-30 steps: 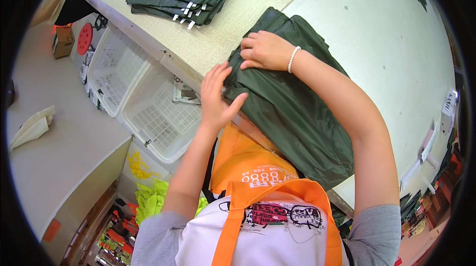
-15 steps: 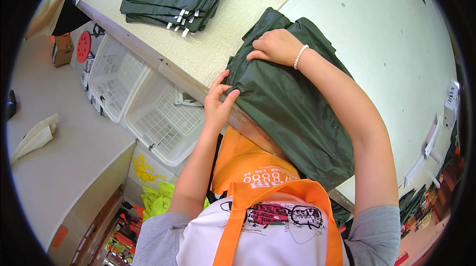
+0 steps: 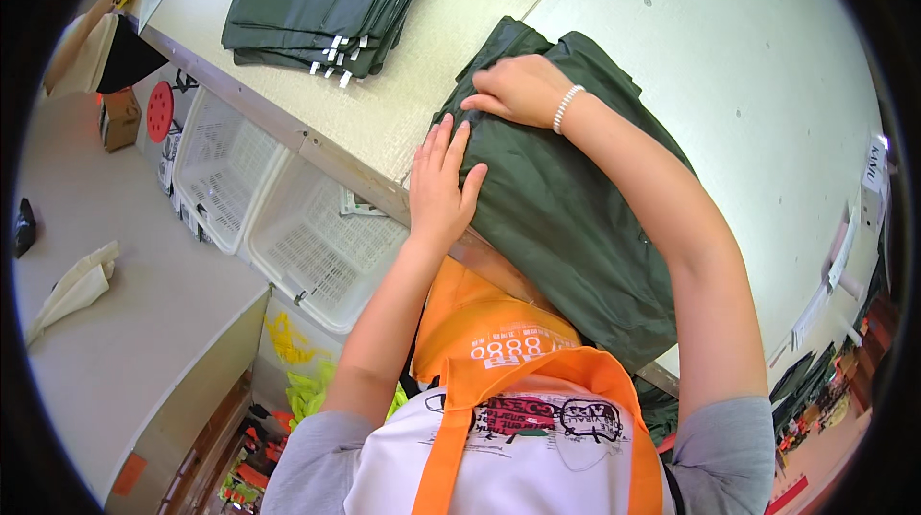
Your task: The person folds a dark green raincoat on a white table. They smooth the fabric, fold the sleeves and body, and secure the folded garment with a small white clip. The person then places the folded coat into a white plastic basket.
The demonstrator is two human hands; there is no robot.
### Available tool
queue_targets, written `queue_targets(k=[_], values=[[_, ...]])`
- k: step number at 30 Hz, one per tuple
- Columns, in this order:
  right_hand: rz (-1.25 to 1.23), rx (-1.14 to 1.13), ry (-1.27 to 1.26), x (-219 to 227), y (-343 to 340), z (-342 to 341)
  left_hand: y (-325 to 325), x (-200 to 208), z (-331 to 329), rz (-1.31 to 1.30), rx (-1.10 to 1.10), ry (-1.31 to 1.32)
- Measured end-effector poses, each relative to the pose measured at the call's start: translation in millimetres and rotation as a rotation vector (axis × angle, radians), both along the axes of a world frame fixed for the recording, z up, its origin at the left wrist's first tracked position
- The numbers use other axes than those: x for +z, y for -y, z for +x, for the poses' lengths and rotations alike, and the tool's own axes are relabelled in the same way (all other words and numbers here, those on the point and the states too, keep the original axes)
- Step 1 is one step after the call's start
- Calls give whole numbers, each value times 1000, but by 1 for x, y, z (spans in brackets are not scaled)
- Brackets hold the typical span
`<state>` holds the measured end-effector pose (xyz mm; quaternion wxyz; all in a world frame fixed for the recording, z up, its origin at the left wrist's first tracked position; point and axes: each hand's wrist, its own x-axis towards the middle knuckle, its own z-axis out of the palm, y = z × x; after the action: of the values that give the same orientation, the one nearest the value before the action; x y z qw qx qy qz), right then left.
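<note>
A dark green garment (image 3: 576,237) of thin, slightly shiny fabric lies bunched on the table in front of me, its near part hanging over the edge. My left hand (image 3: 444,181) rests flat on its left side, fingers stretched out and thumb apart. Farther up on the same garment is my right hand (image 3: 523,93), closed, with curled fingers at the fabric; the fingertips are partly hidden. Beyond my hands, at the far left of the table, sits a stack of folded dark green garments (image 3: 321,2) with small white tags.
Two white plastic baskets (image 3: 331,239) stand below the table's left edge (image 3: 360,177). At the far left are another person's arm (image 3: 82,40), a red round stool seat (image 3: 159,112) and a cardboard box (image 3: 119,120). Papers (image 3: 827,275) hang along the right side.
My left hand has gone from fingers bent at the garment's edge to lying flat on it, a little farther in. My right hand has shifted slightly left.
</note>
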<state>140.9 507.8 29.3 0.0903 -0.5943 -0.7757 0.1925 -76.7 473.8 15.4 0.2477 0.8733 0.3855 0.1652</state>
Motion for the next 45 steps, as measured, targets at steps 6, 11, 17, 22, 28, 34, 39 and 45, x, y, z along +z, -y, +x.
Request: queue_targets(k=[6,11,17,22,28,34,39,45], values=[[209,-742,-219,2,54,106,-12,1,-7,-20,-62,-23],[-390,-753,-651,6,59,110,-12,-6,-7,0,-66,-5],[-422,-715,-502,-11,46,100,-20,26,21,103,-15,-11],[-456,-591,-314,-26,29,93,-27,16,101,195,-417,-93],[66,-586,-481,-32,20,79,-31,-12,109,118,-434,-50],[-161,-596,-485,-46,4,89,-29,-7,112,163,-445,-53],[-450,-581,-201,-17,-8,85,-21,2,112,205,-524,-128],[-79,-548,4,0,3,24,-32,-27,96,113,-543,-159]])
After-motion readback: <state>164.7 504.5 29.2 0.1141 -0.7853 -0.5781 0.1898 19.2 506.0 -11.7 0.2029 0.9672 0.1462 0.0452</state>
